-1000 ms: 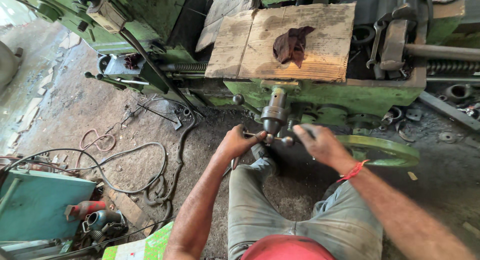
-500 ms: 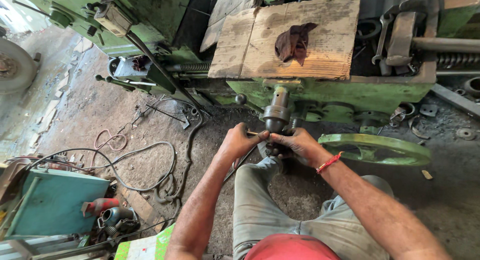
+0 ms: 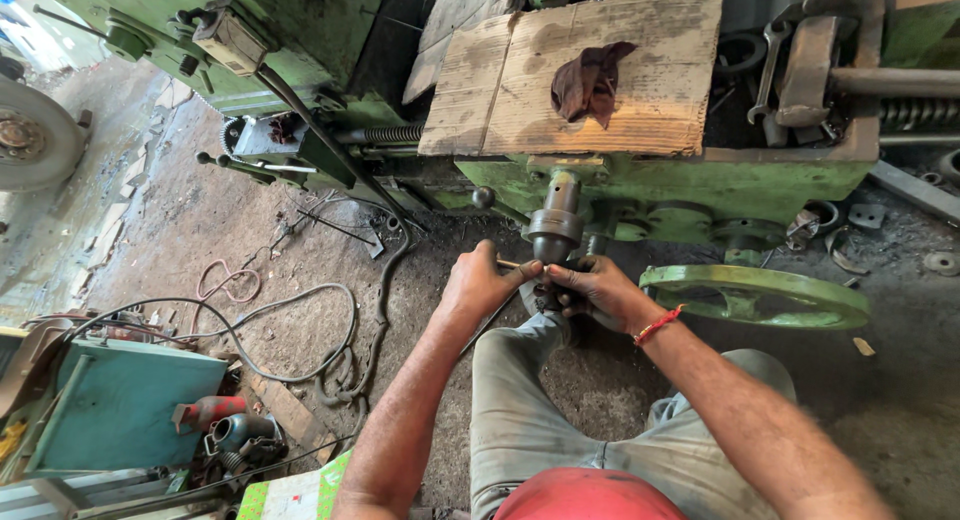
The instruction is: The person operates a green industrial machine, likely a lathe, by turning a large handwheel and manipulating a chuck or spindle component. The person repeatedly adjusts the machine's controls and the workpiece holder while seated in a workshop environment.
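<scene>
A grey metal shaft with a round collar sticks out from the front of a green lathe toward me. My left hand pinches a thin rod just below the collar's end. My right hand is closed around a dark metal part under the shaft, fingertips meeting the left hand's. A red thread circles my right wrist. My knee in grey trousers is right under both hands.
A green handwheel lies beside my right forearm. A cardboard sheet with a dark rag covers the lathe bed. Cables trail over the dirt floor at left, near a teal box and a small motor.
My hands have drawn closer together under the shaft's end. The right hand slid left from the handwheel side onto the part; the view tilted slightly down and left.
</scene>
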